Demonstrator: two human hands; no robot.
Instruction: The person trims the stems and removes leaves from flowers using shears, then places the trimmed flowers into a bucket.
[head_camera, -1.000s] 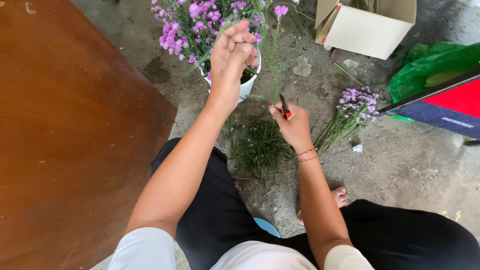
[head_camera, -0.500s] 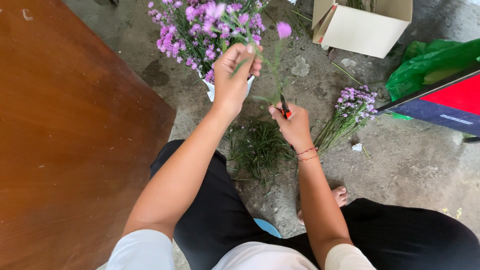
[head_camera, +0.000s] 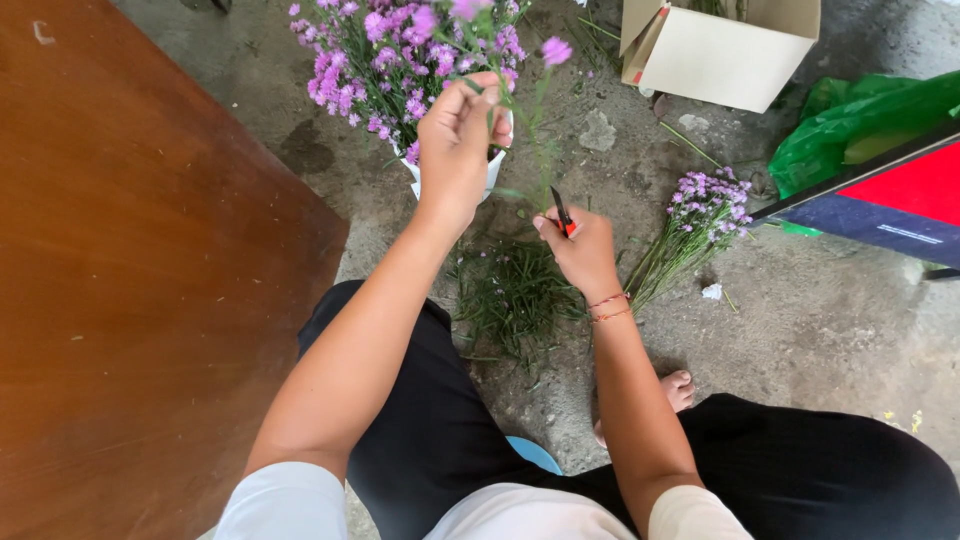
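Sitting low on the concrete floor (head_camera: 830, 320), the person has the left hand (head_camera: 458, 140) raised at about twelve o'clock, fingers (head_camera: 470, 95) pinched around a thin green flower stem (head_camera: 527, 120) topped by a small purple bloom. That stem rises just in front of a white bucket (head_camera: 492, 172) crowded with purple flowers (head_camera: 390, 55), which the hand partly covers. The right hand (head_camera: 580, 250), lower and toward one o'clock, is clenched around small black and orange snips (head_camera: 562, 212), the tips pointing up near the lower end of the held stem; whether they touch it I cannot tell. Red thread bracelets (head_camera: 608, 306) circle that wrist. Green trimmings (head_camera: 515, 295) lie heaped on the floor between the two forearms. A loose bundle of purple flowers (head_camera: 700, 210) rests on the floor at two o'clock, beside a green plastic bag (head_camera: 860, 125) and a red and blue board (head_camera: 890, 200). A cardboard box (head_camera: 715, 50) sits beyond. A brown wooden table (head_camera: 130, 270) fills the nine o'clock side.
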